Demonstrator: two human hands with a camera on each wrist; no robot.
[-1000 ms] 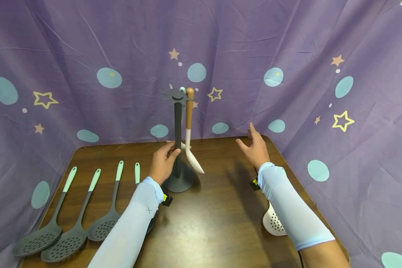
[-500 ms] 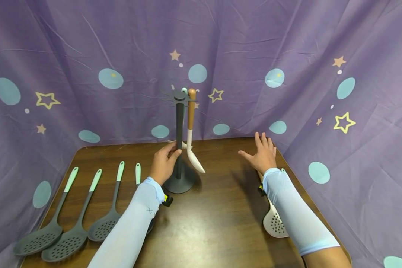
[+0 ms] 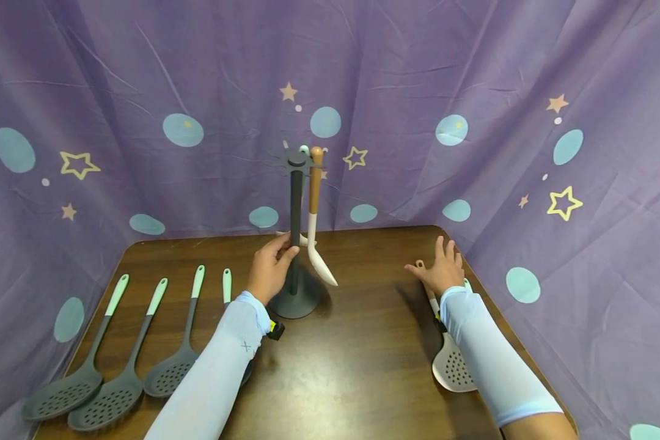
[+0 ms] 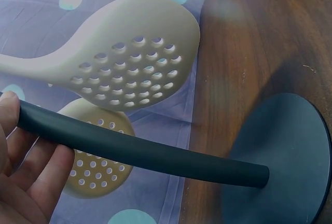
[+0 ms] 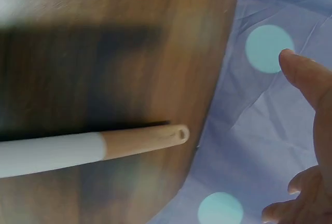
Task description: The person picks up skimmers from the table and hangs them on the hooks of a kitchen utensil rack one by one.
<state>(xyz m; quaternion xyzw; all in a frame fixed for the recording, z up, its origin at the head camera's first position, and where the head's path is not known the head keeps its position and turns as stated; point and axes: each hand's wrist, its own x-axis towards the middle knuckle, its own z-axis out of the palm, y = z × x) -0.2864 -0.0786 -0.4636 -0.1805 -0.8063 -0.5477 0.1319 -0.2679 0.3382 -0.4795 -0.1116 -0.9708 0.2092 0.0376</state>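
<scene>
My left hand (image 3: 271, 269) holds the pole of a dark grey utensil stand (image 3: 296, 208), fingers and thumb around it. From the stand's hooked top hangs a white skimmer (image 3: 315, 183) with a wooden handle. Behind it a mint-handled skimmer hangs, mostly hidden; the left wrist view shows its cream perforated head (image 4: 96, 175). My right hand (image 3: 445, 272), fingers spread and holding nothing, hovers over the table's right side. Near it lies another white skimmer (image 3: 452, 366) with a wooden handle (image 5: 145, 140), partly covered by my forearm.
Several dark grey skimmers (image 3: 181, 366) with mint handles lie along the table's left side, one partly under my left forearm. Another mint handle tip (image 3: 467, 283) shows beside my right wrist. A purple curtain (image 3: 396, 122) hangs behind the wooden table (image 3: 341, 366).
My right hand has moved right and down towards the lying skimmer, its fingers spreading, and the wooden handle has come into view. The left hand stays on the pole.
</scene>
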